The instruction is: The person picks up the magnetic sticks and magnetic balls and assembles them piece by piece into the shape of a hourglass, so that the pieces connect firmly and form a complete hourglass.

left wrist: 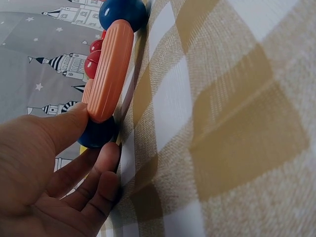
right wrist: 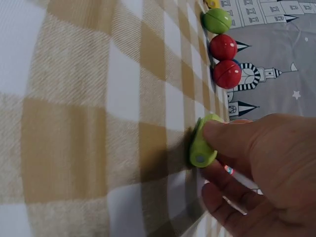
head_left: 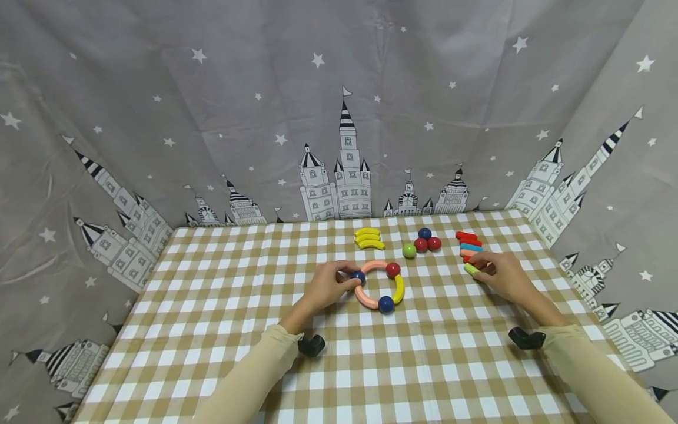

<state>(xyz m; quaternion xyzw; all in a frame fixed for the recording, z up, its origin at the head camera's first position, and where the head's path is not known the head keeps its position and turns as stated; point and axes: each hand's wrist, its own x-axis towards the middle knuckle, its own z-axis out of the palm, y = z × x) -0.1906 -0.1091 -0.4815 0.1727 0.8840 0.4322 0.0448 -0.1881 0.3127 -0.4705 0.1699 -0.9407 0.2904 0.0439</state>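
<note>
On the checked cloth lies a ring of curved rods and balls, two of the rods salmon pink and one yellow [head_left: 399,290]. My left hand [head_left: 329,285] pinches the blue ball [left wrist: 96,135] at the ring's left side, thumb also against the end of a pink rod [left wrist: 112,71]. A red ball [head_left: 393,270] sits at the ring's upper right and another blue ball [head_left: 386,304] at its bottom. Over to the right, my right hand [head_left: 502,275] pinches a short lime-green rod [right wrist: 201,150] between thumb and fingers, low over the cloth. A grey dot marks the rod's near end.
Beyond the ring lie several yellow curved rods [head_left: 369,238]. A green ball [head_left: 409,251] touches a cluster of red balls [head_left: 434,244] and a blue one [head_left: 425,234]. Red rods [head_left: 466,235], a blue rod [head_left: 471,247] and a pink one lie beside my right hand. A grey castle-print curtain [head_left: 238,118] borders the table.
</note>
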